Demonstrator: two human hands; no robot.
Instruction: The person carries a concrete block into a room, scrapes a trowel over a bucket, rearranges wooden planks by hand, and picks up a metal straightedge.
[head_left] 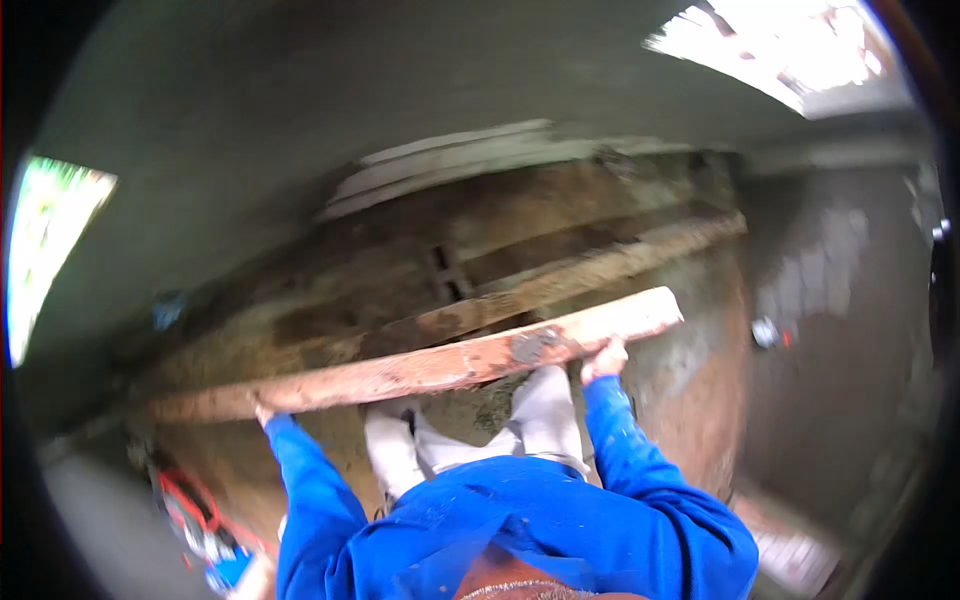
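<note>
A long reddish wooden beam (440,368) with a dark grey smear runs across in front of my legs, its right end higher in the view. My left hand (264,410) is closed on the beam near its left end. Toward the right end, my right hand (606,360) grips the lower edge of the same beam. The fingers on the far side of the wood are partly hidden. Just beyond lies a second rough plank (560,285), roughly parallel to the first.
A hollow block (449,272) sits past the second plank. Red cord or strap (195,500) and mixed items lie at lower left. A small white object (765,332) is on the dark floor to the right. Grey walls (250,120) surround the area, with bright openings at both sides.
</note>
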